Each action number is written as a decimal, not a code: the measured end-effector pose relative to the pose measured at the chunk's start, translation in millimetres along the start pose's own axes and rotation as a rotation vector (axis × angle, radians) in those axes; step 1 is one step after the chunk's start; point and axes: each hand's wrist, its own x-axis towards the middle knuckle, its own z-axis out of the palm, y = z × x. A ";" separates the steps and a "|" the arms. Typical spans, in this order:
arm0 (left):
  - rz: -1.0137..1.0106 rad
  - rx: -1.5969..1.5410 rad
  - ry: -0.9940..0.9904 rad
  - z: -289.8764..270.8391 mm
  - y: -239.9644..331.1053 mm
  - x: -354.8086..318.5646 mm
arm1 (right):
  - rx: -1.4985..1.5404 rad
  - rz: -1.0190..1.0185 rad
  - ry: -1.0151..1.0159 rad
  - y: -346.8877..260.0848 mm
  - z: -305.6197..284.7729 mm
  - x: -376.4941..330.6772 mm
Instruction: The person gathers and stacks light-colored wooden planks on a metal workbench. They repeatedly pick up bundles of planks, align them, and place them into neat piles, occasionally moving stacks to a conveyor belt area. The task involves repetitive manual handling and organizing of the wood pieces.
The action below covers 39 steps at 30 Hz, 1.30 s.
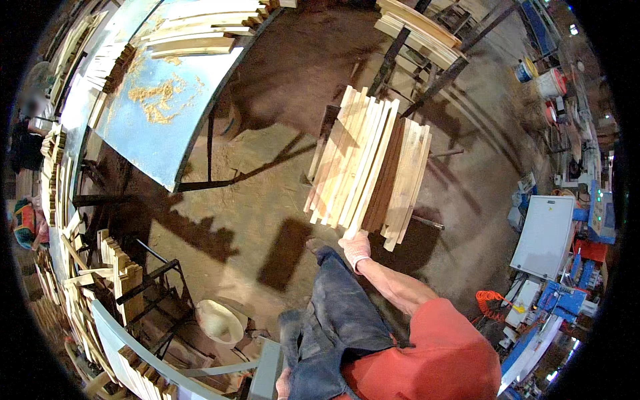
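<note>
A stack of pale wooden planks (367, 167) lies fanned out on a black metal stand above a dirt floor. My right hand (355, 248), in a light glove, grips the near end of one plank at the stack's lower edge. My forearm runs from a red sleeve up to it. My raised leg in dark jeans (327, 320) is just left of that arm. My left hand (283, 385) shows only partly at the bottom edge, beside a grey metal frame (267, 367); its fingers are hidden.
A blue-grey table (160, 100) with sawdust and planks stands at upper left. More planks (420, 30) sit on a rack at the top. Racks of short wood pieces (120, 267), a pale bowl-shaped thing (220, 323), a grey cabinet (547, 233), buckets (547, 83) and a person (27, 133) surround me.
</note>
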 end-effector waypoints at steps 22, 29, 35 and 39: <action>0.523 0.164 0.063 27.4 87.7 -52.2 | -0.810 -0.621 -0.798 30.0 12.7 67.6; 0.413 -0.833 0.017 9.6 70.7 -57.3 | -1.604 -0.922 -1.019 32.2 93.1 97.6; 0.726 -0.899 -0.091 -65.4 61.4 -82.7 | -1.820 -1.696 -0.704 -134.8 160.3 -109.4; 0.910 -0.934 -0.105 -133.4 70.3 -133.0 | -1.579 -1.950 -0.485 -199.6 245.7 -212.2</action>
